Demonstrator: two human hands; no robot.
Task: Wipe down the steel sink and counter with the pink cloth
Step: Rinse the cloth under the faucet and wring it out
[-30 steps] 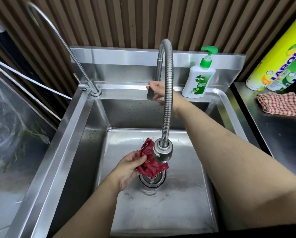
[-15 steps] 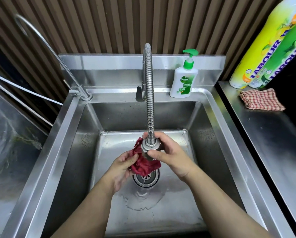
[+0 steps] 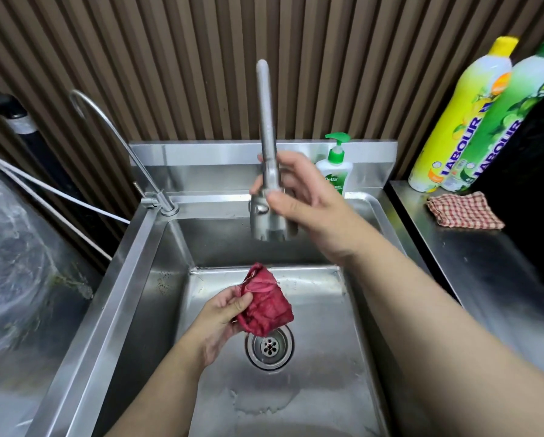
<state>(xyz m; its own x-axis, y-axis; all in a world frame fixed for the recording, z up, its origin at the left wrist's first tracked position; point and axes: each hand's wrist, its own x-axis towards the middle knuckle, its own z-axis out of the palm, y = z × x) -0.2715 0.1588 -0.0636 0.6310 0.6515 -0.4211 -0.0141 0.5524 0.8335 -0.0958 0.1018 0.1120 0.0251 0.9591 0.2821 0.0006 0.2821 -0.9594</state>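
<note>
from the head camera, your left hand (image 3: pixel 223 313) clutches the bunched pink cloth (image 3: pixel 266 302) low in the steel sink (image 3: pixel 314 357), just above the drain (image 3: pixel 270 343). your right hand (image 3: pixel 308 203) wraps its fingers round the blurred faucet head (image 3: pixel 269 216), raised above the basin.

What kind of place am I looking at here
Most likely a kitchen washing-up area, possibly a commercial one. A deep steel sink with a flexible hose tap sits beside a steel counter, with two dish soap bottles and a pump bottle of hand wash close by.
</note>
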